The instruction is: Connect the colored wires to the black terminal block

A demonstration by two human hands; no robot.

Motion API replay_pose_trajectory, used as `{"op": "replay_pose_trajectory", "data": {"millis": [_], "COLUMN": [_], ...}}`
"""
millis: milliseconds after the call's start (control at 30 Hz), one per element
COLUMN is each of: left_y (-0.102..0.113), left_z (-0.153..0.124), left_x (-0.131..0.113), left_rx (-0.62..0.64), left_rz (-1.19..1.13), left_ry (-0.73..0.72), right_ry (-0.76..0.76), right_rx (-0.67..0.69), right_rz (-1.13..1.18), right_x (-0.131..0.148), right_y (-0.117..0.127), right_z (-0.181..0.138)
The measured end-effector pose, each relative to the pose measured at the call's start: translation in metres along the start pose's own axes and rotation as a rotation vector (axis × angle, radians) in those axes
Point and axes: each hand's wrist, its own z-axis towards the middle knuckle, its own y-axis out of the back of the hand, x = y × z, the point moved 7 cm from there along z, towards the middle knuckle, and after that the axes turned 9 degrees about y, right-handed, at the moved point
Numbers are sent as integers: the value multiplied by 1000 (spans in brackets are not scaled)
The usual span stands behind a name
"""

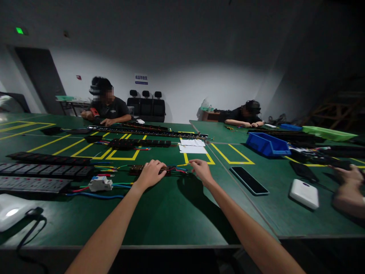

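My left hand [154, 173] lies over a short dark power strip [135, 170] with brass-coloured rails along it, its fingers curled around the far side. Blue, red and yellow-green wires [180, 170] come out of the strip's right end. With thumb and fingers pinched together, my right hand [201, 170] holds the end of the yellow-green wire [184, 164]. The wire's tip is hidden by my fingers. Left of my hands lie several longer power strips [34, 184] with wires, and a white plastic connector block [100, 183] sits on those wires.
A phone [249, 180], a white box-shaped device [303, 194] and a blue bin [268, 144] stand to the right. White papers [193, 146] lie beyond my hands. Two people work across the green table [159, 224]; another person's hand [350, 176] shows at the right edge.
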Motion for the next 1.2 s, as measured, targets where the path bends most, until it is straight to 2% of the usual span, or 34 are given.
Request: {"op": "replay_pose_trajectory", "data": {"millis": [100, 300, 433, 600, 900, 1000, 1067, 1200], "left_y": [-1, -2, 0, 1, -1, -1, -1, -1], "left_z": [1, 2, 2, 2, 3, 3, 3, 4], "left_x": [1, 3, 2, 2, 3, 3, 3, 3], "left_rx": [-10, -18, -22, -11, -10, -21, -28, -8], "left_rz": [-8, -6, -2, -5, -16, -20, -16, -9], "left_ry": [-7, -6, -5, 3, 12, 15, 19, 24], "right_ry": [-88, -187, -161, -205, -88, 36, 130, 227], "right_rx": [38, -45, -104, 0, -63, -69, -12, 254], "right_rz": [189, 353, 294, 254, 384, 370, 327, 265], "right_x": [2, 8, 5, -1, 18, 29, 40, 55], "right_y": [-9, -9, -6, -16, -13, -10, -12, -30], "right_z": [-5, -11, -11, -12, -13, -15, -19, -32]}}
